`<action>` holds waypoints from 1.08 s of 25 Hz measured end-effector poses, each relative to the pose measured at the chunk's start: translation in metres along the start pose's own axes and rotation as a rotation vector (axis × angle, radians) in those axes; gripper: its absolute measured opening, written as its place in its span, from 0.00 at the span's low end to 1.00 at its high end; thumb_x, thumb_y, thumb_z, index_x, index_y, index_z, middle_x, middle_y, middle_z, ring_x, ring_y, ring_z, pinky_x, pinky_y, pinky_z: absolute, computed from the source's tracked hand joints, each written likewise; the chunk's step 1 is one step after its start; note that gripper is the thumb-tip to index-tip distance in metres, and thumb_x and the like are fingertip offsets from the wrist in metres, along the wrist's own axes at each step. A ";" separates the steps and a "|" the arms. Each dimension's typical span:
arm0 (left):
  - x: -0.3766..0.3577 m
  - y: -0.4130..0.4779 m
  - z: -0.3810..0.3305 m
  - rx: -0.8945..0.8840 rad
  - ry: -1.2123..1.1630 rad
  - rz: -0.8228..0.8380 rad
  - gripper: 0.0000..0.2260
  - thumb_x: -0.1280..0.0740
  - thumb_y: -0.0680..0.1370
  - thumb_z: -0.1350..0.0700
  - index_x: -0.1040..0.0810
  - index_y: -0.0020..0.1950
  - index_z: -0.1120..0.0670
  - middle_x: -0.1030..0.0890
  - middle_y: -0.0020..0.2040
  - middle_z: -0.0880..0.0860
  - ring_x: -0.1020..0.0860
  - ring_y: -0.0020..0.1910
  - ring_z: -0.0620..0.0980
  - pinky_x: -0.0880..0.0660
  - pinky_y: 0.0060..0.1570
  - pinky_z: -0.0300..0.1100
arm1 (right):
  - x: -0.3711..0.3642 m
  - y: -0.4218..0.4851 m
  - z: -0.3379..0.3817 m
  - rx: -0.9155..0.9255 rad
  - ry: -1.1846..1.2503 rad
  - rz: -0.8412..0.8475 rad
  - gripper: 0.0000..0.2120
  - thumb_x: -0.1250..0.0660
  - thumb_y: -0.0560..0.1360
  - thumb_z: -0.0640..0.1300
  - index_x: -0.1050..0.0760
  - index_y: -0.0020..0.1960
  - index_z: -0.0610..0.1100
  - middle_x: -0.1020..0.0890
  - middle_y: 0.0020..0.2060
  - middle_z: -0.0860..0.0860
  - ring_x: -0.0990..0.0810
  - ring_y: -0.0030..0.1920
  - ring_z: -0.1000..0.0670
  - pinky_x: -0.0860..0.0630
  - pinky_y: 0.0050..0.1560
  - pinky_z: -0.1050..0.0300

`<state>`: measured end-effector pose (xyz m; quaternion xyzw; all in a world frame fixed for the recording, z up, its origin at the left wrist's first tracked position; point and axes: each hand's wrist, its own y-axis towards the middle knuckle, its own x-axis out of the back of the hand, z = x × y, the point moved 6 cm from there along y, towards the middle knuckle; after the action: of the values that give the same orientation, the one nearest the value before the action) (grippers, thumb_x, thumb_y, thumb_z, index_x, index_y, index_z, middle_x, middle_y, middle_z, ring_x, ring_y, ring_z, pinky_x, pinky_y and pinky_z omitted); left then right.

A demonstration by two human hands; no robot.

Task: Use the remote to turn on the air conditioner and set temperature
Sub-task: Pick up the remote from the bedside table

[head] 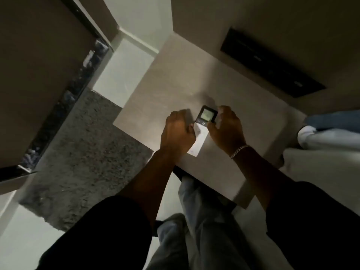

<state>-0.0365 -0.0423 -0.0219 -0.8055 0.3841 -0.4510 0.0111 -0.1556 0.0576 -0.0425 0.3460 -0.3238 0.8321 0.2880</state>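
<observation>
Black sleeves nearest; left hand [178, 131] and right hand [226, 126] flanking slim white rigid plastic remote [200, 131], grasp unclear. Probably light, smooth; best held along lower edges.

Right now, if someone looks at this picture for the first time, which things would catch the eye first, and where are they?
First the white remote with its dark, lit display, at the picture's centre over a pale table. The left hand and right hand close on it from either side, a chain bracelet on the right wrist. Further off, a dark rectangular panel sits at the upper right.
</observation>
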 end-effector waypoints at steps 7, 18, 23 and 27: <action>-0.053 0.017 0.018 0.125 -0.108 0.043 0.12 0.37 0.73 0.61 0.21 0.54 0.61 0.18 0.52 0.60 0.21 0.52 0.57 0.28 0.48 0.40 | -0.045 -0.003 -0.023 -0.280 0.269 0.008 0.25 0.26 0.68 0.42 0.29 0.62 0.38 0.17 0.56 0.42 0.18 0.54 0.42 0.21 0.52 0.53; 0.114 -0.038 0.066 0.524 -0.734 -0.225 0.07 0.34 0.74 0.67 0.20 0.51 0.65 0.17 0.50 0.63 0.19 0.49 0.60 0.21 0.51 0.51 | -0.019 -0.023 0.159 0.080 0.354 0.303 0.13 0.30 0.74 0.47 0.19 0.55 0.41 0.13 0.50 0.45 0.16 0.46 0.49 0.22 0.42 0.61; 0.278 -0.106 0.063 0.442 -0.783 -0.481 0.08 0.33 0.75 0.62 0.18 0.51 0.59 0.15 0.50 0.60 0.17 0.45 0.53 0.19 0.48 0.47 | 0.015 -0.074 0.323 0.318 0.531 0.473 0.18 0.31 0.75 0.40 0.24 0.64 0.40 0.16 0.57 0.41 0.16 0.53 0.42 0.18 0.55 0.43; 0.431 -0.194 0.055 0.313 -0.883 -0.747 0.09 0.32 0.74 0.64 0.18 0.53 0.59 0.15 0.49 0.57 0.15 0.42 0.50 0.18 0.43 0.46 | 0.059 -0.146 0.480 0.580 0.633 0.546 0.17 0.29 0.74 0.39 0.23 0.62 0.38 0.15 0.55 0.39 0.15 0.53 0.40 0.18 0.54 0.43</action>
<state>0.2505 -0.1951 0.3260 -0.9861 -0.0369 -0.0981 0.1290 0.0993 -0.1904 0.3164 0.0452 -0.0550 0.9968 0.0364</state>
